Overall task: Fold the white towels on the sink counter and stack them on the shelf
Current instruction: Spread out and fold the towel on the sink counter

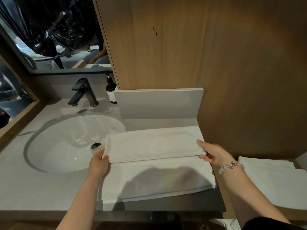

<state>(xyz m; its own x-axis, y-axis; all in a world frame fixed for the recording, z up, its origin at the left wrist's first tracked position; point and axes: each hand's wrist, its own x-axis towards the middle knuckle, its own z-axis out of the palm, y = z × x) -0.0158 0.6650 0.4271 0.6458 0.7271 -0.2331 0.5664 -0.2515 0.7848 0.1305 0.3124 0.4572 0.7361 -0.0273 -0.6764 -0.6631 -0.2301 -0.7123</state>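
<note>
Two bare forearms reach in from the bottom edge of the head view, the right one wearing a beaded bracelet [232, 166] at the wrist, with a dark sleeve just showing at the lower right corner. Ahead of them a white towel [157, 178] lies flat on the pale surface [33, 188], right of the sink basin [66, 141], its near edge at the front of the counter. The towel's far part is doubled over toward the person, making a long fold across the middle. The left hand [98, 165] pinches the left end of that fold, where the towel overlaps the basin rim, its fingers [105, 157] curled round the cloth with the thumb on top. The right hand [214, 155] holds the right end the same way, thumb above and fingers [204, 156] tucked under the edge. Folded white towels [274, 178] lie on a wooden shelf [230, 208] at the right, lower than the surface. Behind the basin stand a dark faucet [83, 93] and a brown pump bottle [111, 91], below a mirror [49, 39] and beside a wood cabinet [166, 47].
</note>
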